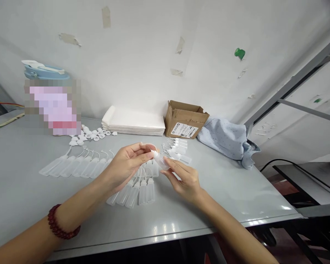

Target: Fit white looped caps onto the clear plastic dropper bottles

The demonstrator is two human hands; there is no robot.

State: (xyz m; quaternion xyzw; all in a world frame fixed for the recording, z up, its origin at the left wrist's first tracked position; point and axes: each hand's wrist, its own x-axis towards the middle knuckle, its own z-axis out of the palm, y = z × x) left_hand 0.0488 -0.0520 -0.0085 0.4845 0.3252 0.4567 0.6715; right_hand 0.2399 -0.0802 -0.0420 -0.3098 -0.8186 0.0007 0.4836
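Observation:
Between my hands, above the table, is a small translucent plastic bottle [162, 162], tilted, with a white top. My left hand [132, 158] pinches its white top and the thin strap there. The fingers of my right hand [185, 179] are closed on the bottle's body. Below my hands lie several similar bottles [133, 194] with white strap-like necks. A row of more bottles [74, 167] lies to the left, and a smaller group [180, 145] lies behind my right hand. Loose white caps [95, 134] are scattered at the back left.
A stack of white sheets or sleeves [136, 121] lies against the wall beside an open cardboard box [185, 119]. A light blue cloth [222, 139] is to the right. At the back left stands a blue container [48, 72] above a blurred pink item [55, 106]. The grey table [187, 220] has its front edge nearby.

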